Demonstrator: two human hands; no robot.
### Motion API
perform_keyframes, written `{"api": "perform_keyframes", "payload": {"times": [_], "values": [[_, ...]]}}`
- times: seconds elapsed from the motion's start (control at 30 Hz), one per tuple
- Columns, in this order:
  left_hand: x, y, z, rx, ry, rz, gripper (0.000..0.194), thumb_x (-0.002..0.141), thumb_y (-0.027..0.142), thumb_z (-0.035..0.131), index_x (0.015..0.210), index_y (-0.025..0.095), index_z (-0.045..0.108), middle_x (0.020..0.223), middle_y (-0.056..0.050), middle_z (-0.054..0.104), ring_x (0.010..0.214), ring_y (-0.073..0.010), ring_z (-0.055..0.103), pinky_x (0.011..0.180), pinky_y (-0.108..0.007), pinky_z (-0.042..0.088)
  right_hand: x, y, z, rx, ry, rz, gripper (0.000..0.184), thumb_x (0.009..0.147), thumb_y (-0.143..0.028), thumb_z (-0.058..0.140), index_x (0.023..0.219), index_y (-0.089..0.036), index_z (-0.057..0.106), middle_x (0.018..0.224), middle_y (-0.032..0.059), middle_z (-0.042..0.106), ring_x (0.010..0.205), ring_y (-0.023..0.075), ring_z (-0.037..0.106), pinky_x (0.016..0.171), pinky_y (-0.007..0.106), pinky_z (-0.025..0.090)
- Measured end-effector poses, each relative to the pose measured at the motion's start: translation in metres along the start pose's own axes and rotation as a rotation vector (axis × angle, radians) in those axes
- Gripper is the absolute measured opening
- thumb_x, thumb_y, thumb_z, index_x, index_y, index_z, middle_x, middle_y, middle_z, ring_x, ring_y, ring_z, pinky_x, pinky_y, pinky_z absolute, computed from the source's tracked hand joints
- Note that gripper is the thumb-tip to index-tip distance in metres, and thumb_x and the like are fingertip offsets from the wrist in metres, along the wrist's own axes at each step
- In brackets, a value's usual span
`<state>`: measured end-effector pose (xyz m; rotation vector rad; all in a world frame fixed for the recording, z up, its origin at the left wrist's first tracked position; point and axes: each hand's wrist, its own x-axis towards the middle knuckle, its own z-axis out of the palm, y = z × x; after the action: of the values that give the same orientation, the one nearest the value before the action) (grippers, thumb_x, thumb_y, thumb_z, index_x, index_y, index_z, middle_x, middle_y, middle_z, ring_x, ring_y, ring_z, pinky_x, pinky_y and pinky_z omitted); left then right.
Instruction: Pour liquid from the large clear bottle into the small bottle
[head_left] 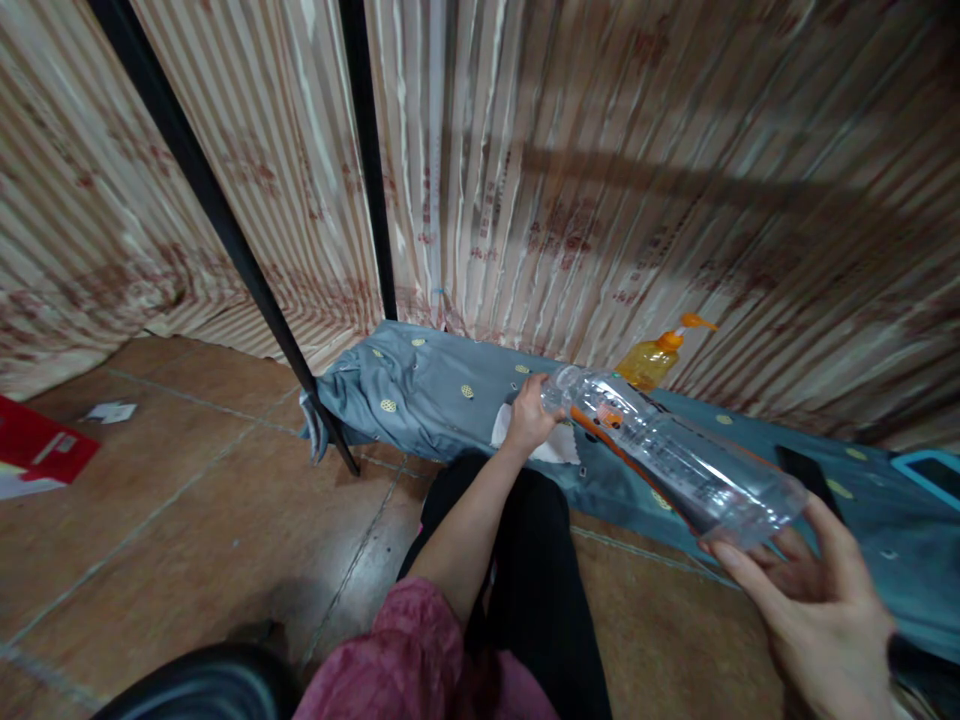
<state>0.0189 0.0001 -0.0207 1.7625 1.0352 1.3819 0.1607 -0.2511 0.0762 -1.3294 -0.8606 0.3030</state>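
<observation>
Bottle (679, 452), clear and tilted, is held above the bench (435, 375): the right hand (825, 595) clasps its base, the left hand (531, 418) pinches its neck. White cloth (561, 446) lies near the front edge; 1 yellow pump bottle (646, 364) stands by the back.

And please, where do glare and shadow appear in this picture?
All in the head view: bright glare on the bottle, strongest near the right hand; pale sheen on the floor; a dark shadow band across the curtain, upper right.
</observation>
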Motion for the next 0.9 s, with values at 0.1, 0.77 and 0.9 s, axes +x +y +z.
{"api": "perform_keyframes", "payload": {"times": [0.1,0.77,0.9], "values": [[0.0,-0.0007,0.0,-0.017,0.006,-0.003,0.061,0.066,0.017,0.087,0.121,0.02,0.061,0.122,-0.011,0.069,0.12,-0.0313,0.066,0.108,-0.049,0.052,-0.0002,-0.002,0.0003,-0.014,-0.014,-0.02,0.097,0.05,-0.024,0.098,0.14,-0.024,0.061,0.121,0.0054,0.073,0.096,0.0219,0.072,0.079,0.031,0.062],[-0.0007,0.0019,-0.0009,-0.001,0.001,-0.007,0.063,0.066,0.017,0.087,0.122,0.017,0.059,0.124,-0.014,0.068,0.121,-0.0324,0.066,0.108,-0.049,0.052,0.0021,0.0034,-0.0029,0.049,-0.067,-0.058,0.09,0.054,-0.018,0.097,0.136,-0.026,0.063,0.117,0.0017,0.074,0.088,0.0167,0.072,0.078,0.026,0.061],[-0.0005,0.0016,-0.0009,0.007,-0.008,-0.005,0.063,0.067,0.016,0.086,0.123,0.016,0.058,0.126,-0.015,0.068,0.122,-0.0332,0.065,0.109,-0.049,0.051,0.003,0.0037,-0.0032,0.029,-0.053,-0.057,0.09,0.051,-0.02,0.098,0.135,-0.026,0.064,0.12,0.0029,0.073,0.089,0.018,0.072,0.077,0.028,0.062]]}}
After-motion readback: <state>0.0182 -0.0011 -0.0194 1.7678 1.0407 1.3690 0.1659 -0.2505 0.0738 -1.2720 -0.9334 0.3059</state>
